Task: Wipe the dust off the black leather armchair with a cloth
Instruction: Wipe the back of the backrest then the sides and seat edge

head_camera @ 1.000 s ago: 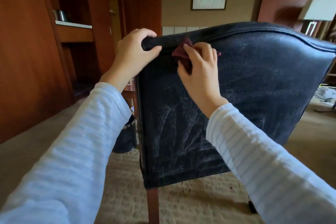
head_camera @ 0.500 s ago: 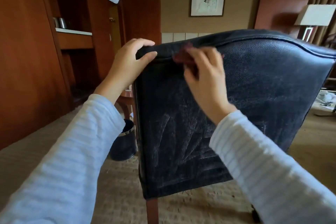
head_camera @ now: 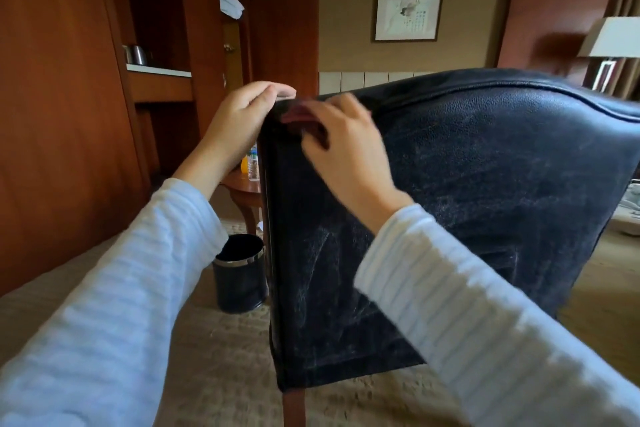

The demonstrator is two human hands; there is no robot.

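The back of the black leather armchair fills the middle and right of the head view, its surface streaked with pale dust. My left hand grips the chair's top left corner, fingers curled over the edge. My right hand holds a dark red cloth bunched under its fingers and presses it against the leather just below the top edge, close to the left corner. Most of the cloth is hidden under the hand. The two hands are nearly touching.
A black waste bin with a chrome rim stands on the carpet left of the chair. Behind it is a round wooden side table with bottles. Wooden cabinets line the left wall. A lamp stands at the right.
My right hand has slid the cloth leftward along the top of the chair back toward the left corner. The view has tilted up slightly. My left hand keeps its grip on the corner.
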